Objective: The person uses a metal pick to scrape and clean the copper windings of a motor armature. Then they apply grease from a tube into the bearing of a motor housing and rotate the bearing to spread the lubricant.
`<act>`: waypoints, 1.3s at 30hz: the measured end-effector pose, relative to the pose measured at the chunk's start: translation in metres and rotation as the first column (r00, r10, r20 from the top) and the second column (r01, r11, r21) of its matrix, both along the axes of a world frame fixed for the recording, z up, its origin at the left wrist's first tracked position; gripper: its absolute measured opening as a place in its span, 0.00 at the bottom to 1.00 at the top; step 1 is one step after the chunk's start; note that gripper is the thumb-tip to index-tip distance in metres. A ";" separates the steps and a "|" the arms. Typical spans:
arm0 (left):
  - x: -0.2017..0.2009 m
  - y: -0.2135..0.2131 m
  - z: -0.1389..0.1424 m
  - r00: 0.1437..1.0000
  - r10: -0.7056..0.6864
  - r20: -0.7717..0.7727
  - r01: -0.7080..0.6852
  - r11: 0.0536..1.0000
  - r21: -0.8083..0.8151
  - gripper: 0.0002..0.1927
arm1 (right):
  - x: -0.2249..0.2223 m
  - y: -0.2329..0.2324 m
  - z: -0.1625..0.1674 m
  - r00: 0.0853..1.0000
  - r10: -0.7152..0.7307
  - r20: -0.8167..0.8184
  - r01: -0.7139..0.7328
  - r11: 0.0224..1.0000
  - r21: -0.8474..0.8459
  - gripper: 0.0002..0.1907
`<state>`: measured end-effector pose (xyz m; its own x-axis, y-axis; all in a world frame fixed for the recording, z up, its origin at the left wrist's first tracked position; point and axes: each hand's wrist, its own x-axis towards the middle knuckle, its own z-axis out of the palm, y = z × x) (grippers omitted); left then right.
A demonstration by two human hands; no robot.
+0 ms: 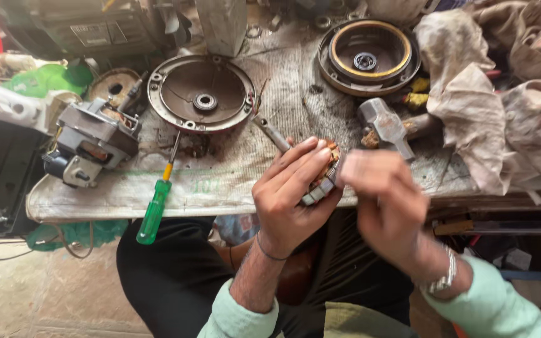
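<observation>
Left hand [289, 194] clamped around a motor stator [324, 178] with copper windings, held over the desk [233, 181] front edge; right hand [386, 200] blurred, just beside it, grip can't be told. Green-handled screwdriver [156, 203] overhangs the edge, hammer [386, 125] behind, round motor cover [201, 92] further back

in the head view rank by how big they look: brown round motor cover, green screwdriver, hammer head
1. brown round motor cover
2. green screwdriver, long but thin
3. hammer head
The screwdriver lies nearer the camera, so its place over the hammer head is unsure.
</observation>
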<state>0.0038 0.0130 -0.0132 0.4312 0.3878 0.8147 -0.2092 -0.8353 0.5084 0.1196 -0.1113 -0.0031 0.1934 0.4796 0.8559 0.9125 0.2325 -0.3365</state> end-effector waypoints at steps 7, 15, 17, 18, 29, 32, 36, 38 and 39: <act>0.001 -0.001 0.000 1.000 -0.001 0.009 0.001 1.000 -0.006 0.24 | -0.001 0.001 -0.001 0.995 -0.053 -0.088 0.049 0.998 -0.046 0.12; -0.003 -0.009 0.019 0.985 0.094 -0.147 -0.089 0.995 0.037 0.23 | -0.001 0.000 -0.009 0.999 -0.023 -0.045 0.023 1.000 0.013 0.13; -0.002 -0.015 0.023 0.976 0.156 -0.155 -0.149 0.987 0.056 0.23 | -0.002 -0.002 -0.009 0.999 -0.025 -0.032 0.025 1.000 -0.002 0.13; -0.003 -0.016 0.024 0.969 0.188 -0.161 -0.180 0.982 0.066 0.23 | -0.004 -0.002 -0.009 0.999 -0.025 -0.028 0.025 1.000 -0.008 0.13; 0.002 -0.008 -0.001 0.991 0.124 -0.042 -0.120 0.988 0.094 0.22 | -0.004 0.000 0.001 0.997 -0.063 -0.034 0.061 0.997 -0.040 0.11; 0.003 -0.006 -0.005 0.996 0.089 -0.014 -0.087 0.993 0.083 0.22 | -0.005 -0.002 0.005 0.997 -0.043 0.060 0.046 0.998 -0.047 0.11; 0.002 -0.005 -0.007 0.995 0.097 -0.017 -0.095 0.990 0.106 0.20 | -0.004 -0.003 0.004 0.997 -0.062 -0.055 0.059 0.997 -0.057 0.11; 0.001 -0.006 -0.007 0.997 0.082 -0.010 -0.081 0.994 0.071 0.21 | -0.004 -0.004 0.002 0.997 -0.002 0.075 0.003 1.000 -0.025 0.12; 0.002 -0.005 -0.007 0.997 0.075 -0.004 -0.075 0.995 0.060 0.22 | -0.003 -0.004 0.001 0.990 0.027 0.142 -0.027 1.000 -0.005 0.13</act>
